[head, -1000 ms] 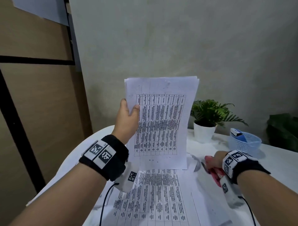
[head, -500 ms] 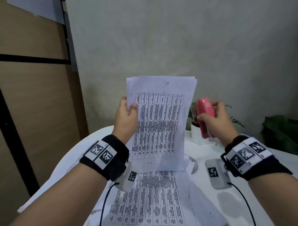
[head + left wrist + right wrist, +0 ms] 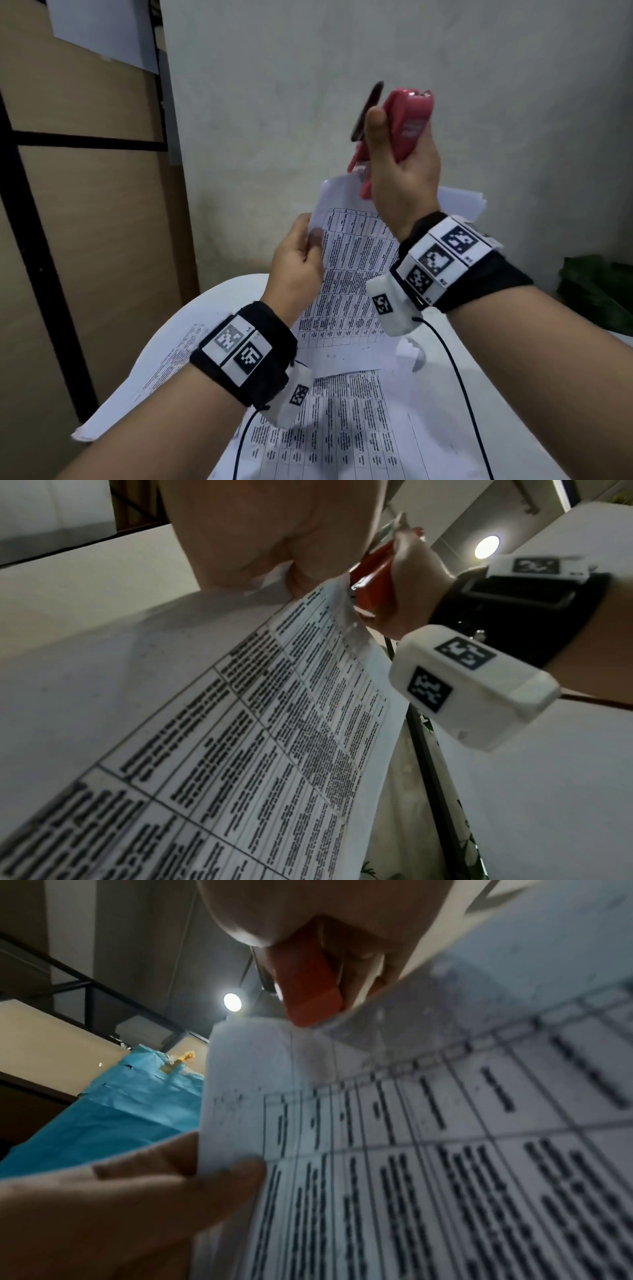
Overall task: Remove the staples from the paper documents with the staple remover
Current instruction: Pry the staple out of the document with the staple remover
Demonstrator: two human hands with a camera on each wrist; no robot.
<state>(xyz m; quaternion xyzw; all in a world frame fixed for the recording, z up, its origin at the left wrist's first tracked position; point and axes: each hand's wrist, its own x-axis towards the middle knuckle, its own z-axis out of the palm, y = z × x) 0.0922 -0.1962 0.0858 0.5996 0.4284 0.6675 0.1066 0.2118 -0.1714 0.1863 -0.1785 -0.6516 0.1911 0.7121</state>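
My left hand point(image 3: 312, 236) pinches the left edge of a stapled document point(image 3: 349, 274) printed with a table and holds it upright over the table. My right hand point(image 3: 387, 137) grips a pink staple remover point(image 3: 409, 116) above the sheets. The tool's lower end meets the document's top edge near its left corner. In the left wrist view the red staple remover point(image 3: 377, 574) touches the document point(image 3: 240, 723) at its top margin. The right wrist view shows the remover's tip point(image 3: 308, 996) at the document point(image 3: 445, 1150) edge, with my left thumb point(image 3: 205, 1183) on the page. No staple is visible.
More printed sheets point(image 3: 342, 431) lie flat on the white table point(image 3: 513, 394) below the hands, and one sheet point(image 3: 164, 370) hangs over its left edge. Dark green leaves point(image 3: 596, 287) sit at the far right. A wooden panel point(image 3: 85, 205) and wall stand close behind.
My right hand picked the pink staple remover up from the table at the right, raised it and brought it to the document's top edge. The left hand kept holding the document upright.
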